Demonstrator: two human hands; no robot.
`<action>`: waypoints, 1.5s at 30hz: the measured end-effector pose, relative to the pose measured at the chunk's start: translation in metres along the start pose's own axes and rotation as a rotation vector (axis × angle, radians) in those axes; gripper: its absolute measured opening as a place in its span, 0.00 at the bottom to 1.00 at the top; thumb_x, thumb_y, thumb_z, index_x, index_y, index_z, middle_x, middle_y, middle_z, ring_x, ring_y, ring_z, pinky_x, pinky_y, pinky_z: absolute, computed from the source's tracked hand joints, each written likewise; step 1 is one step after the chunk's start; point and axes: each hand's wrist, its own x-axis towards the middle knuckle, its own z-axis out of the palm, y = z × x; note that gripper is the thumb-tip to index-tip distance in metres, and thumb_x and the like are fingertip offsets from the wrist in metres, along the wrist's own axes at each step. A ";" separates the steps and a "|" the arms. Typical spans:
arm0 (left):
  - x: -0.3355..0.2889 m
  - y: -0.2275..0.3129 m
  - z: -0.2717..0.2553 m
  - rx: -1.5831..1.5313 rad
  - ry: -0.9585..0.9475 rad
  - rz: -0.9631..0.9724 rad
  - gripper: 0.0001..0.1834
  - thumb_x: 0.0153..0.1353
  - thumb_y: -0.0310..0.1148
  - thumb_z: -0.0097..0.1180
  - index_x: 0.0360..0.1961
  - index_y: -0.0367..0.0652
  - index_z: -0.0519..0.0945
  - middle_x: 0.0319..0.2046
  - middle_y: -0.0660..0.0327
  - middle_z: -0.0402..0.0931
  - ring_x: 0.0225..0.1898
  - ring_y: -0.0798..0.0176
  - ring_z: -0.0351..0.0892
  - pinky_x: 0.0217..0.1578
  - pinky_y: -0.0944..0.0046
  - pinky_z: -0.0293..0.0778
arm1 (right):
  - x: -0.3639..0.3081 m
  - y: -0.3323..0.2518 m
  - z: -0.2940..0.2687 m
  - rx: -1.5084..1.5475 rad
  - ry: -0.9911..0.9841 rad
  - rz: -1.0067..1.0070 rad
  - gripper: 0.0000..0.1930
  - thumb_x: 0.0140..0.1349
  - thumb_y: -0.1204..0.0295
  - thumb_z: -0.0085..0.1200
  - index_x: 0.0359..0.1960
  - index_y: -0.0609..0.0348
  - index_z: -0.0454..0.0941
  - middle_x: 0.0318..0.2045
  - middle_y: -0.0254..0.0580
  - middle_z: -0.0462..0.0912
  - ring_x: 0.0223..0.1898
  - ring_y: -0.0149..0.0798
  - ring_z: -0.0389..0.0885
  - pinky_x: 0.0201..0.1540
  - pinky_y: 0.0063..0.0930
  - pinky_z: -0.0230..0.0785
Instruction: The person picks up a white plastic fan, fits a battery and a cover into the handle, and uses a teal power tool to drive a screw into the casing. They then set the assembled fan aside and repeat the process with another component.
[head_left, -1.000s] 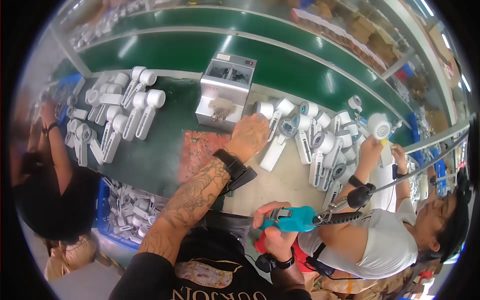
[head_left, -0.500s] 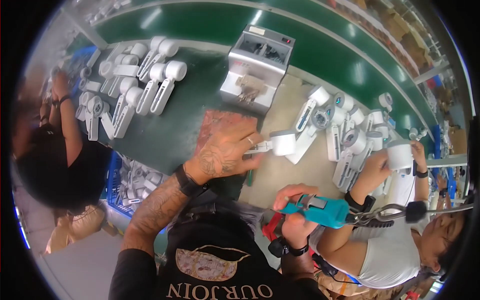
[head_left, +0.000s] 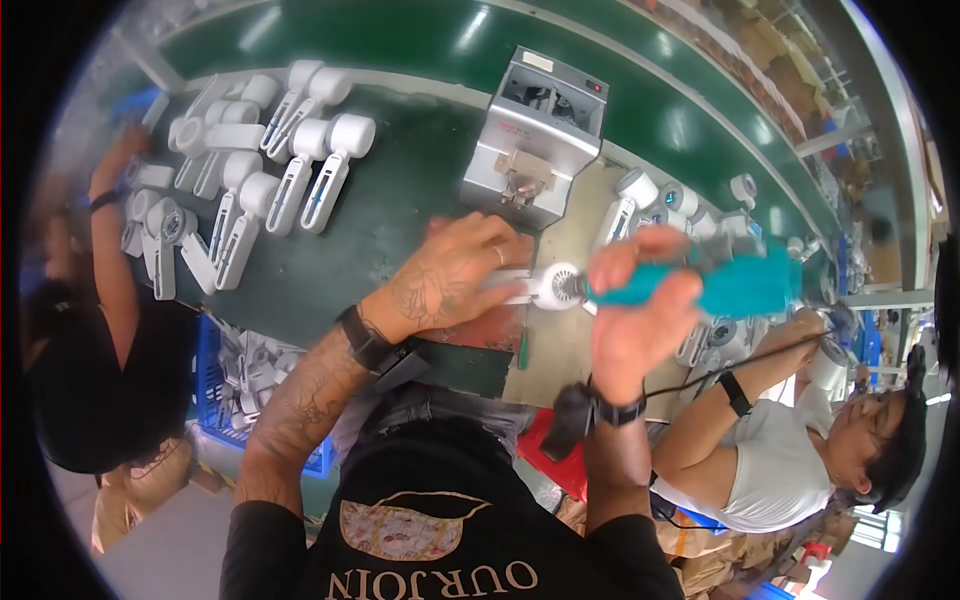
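Note:
My left hand point(head_left: 455, 270) lies over a reddish pad point(head_left: 490, 332) at the table's middle, fingers closed round the handle of a white handheld fan point(head_left: 556, 287). The round head of that fan points right, its slotted face showing. In my right hand point(head_left: 645, 315) is a teal electric screwdriver point(head_left: 745, 285), blurred and held level. Its tip meets the fan head, or comes very near it; I cannot tell which. A grey screw feeder point(head_left: 535, 150) stands just beyond my left hand.
Several white fans point(head_left: 330, 170) lie at the far left, and more point(head_left: 635, 190) are heaped at the right. A blue basket point(head_left: 208, 375) of white parts sits below the left edge. One co-worker's arm point(head_left: 115, 230) is at left; another person point(head_left: 760, 430) works at right.
My right hand has risen from near my body, bringing the screwdriver up to the fan. The fan head has turned so its slotted face shows. The co-worker at right has lowered their hands.

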 end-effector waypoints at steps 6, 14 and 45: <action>-0.017 -0.014 0.005 0.062 0.020 0.114 0.25 0.56 0.41 0.64 0.53 0.40 0.79 0.47 0.54 0.76 0.51 0.50 0.74 0.56 0.52 0.70 | 0.061 0.040 0.053 -0.283 -0.047 -0.100 0.20 0.74 0.54 0.49 0.42 0.64 0.74 0.23 0.36 0.75 0.25 0.30 0.74 0.29 0.24 0.66; -0.025 -0.013 0.010 0.039 0.058 0.090 0.26 0.57 0.43 0.64 0.53 0.40 0.79 0.46 0.57 0.75 0.53 0.51 0.71 0.58 0.52 0.67 | 0.075 0.080 0.054 -0.339 -0.098 -0.181 0.15 0.75 0.61 0.47 0.40 0.63 0.74 0.22 0.35 0.76 0.24 0.29 0.75 0.29 0.24 0.66; -0.025 -0.010 0.016 0.070 0.111 0.024 0.20 0.58 0.42 0.67 0.49 0.45 0.82 0.45 0.59 0.77 0.49 0.51 0.75 0.51 0.52 0.73 | 0.000 0.049 0.015 -0.236 -0.115 0.050 0.23 0.72 0.52 0.52 0.40 0.66 0.71 0.24 0.40 0.75 0.25 0.35 0.75 0.29 0.29 0.67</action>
